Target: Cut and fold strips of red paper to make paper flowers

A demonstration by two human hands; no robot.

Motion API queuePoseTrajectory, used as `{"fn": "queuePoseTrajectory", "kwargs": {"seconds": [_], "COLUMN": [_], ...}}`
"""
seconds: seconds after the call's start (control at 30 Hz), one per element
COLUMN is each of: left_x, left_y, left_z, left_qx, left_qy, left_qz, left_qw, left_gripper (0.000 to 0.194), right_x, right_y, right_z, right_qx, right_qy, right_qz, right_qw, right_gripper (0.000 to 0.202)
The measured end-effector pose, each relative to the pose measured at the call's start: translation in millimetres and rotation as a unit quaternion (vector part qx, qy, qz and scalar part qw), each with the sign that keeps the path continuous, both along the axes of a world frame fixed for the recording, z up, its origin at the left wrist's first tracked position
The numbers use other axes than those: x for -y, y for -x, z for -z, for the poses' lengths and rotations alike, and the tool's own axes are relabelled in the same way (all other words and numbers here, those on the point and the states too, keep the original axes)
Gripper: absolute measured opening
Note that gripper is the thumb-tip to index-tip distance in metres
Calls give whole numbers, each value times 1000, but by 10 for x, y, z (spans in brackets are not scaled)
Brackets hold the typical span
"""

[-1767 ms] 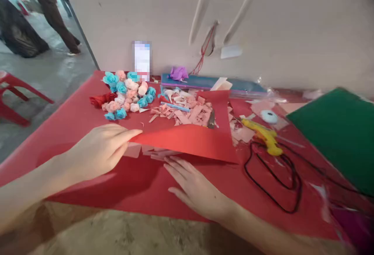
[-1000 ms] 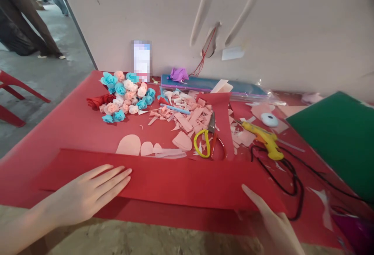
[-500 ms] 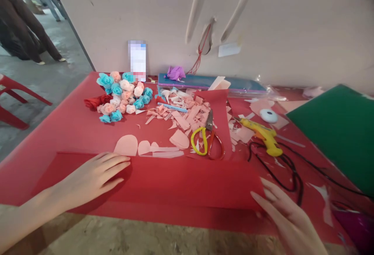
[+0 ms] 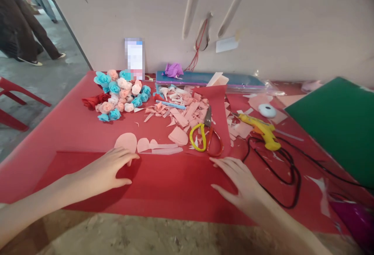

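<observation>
A long red sheet (image 4: 172, 177) lies along the front of the red table. On its left part rests my left hand (image 4: 108, 169), thumb and fingers apart. My right hand (image 4: 236, 179) is over the sheet's right part, its fingers spread and nothing between them. Just beyond the sheet lie rounded pink paper pieces (image 4: 125, 143). Scissors (image 4: 198, 137) with one yellow and one red handle lie behind the sheet, beside a heap of pink scraps (image 4: 189, 113).
Paper roses (image 4: 117, 95) sit at the back left by a phone (image 4: 134, 58) against the wall. To the right are a yellow glue gun (image 4: 263, 130) with a black cord, a white round object (image 4: 267, 110) and a green sheet (image 4: 333, 130). People stand far left.
My right hand has moved left from the sheet's right end and its fingers have spread. My left hand has shifted slightly right, thumb and fingers wider apart.
</observation>
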State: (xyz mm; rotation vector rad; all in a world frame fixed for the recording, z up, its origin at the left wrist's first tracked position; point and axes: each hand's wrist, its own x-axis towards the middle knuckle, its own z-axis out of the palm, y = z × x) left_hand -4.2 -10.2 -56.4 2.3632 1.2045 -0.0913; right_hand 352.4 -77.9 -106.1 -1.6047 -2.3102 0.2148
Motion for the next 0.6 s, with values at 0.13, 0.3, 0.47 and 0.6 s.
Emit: {"fn": "queuePoseTrajectory", "kwargs": {"seconds": [0.13, 0.3, 0.47, 0.6], "left_x": [-18, -24, -21, -46], "left_y": [-36, -32, -35, -16], "left_z": [-27, 10, -7, -77], "left_qx": [16, 8, -9, -39], "left_qy": [17, -10, -28, -39], "left_qz": [-8, -4, 5, -15], "left_qw": [1000, 1000, 1000, 998], "left_gripper": [25, 39, 46, 45], "right_x": [-127, -212, -218, -224], "right_y": [38, 96, 101, 76], "right_z": [-156, -273, -287, -291], "right_qx": [-20, -44, -53, -38], "right_qy": [79, 146, 156, 157], "right_qz": [-32, -52, -55, -46], "right_qw": [996, 987, 985, 986], "right_gripper": [33, 10, 18, 37]}}
